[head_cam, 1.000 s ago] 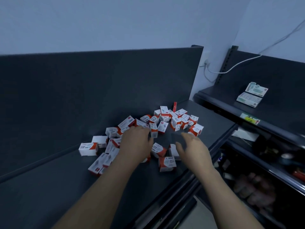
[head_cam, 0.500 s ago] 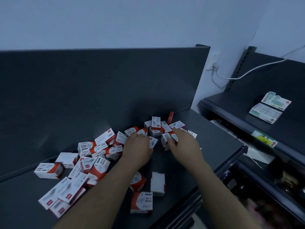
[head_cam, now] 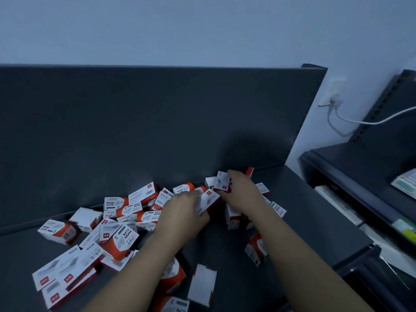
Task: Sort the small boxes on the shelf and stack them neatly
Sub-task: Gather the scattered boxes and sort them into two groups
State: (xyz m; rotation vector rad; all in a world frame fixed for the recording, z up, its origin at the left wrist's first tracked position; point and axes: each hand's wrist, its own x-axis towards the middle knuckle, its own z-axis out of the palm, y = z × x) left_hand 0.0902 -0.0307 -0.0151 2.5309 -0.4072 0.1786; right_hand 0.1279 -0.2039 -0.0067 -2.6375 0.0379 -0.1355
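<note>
Several small white-and-red boxes of paper clips and staples lie scattered on the dark shelf. My left hand is closed around a white staple box near the middle of the pile. My right hand grips another small white-and-red box, held upright close to the back panel. The two hands nearly touch. More boxes lie under and between my forearms, partly hidden.
A dark back panel rises behind the shelf. To the right stands a second dark shelf unit with flat packets on it. A white cable runs from a wall socket.
The view has moved closer to the pile. Both hands reached farther back and closed on boxes at the rear of the pile; they now sit close together.
</note>
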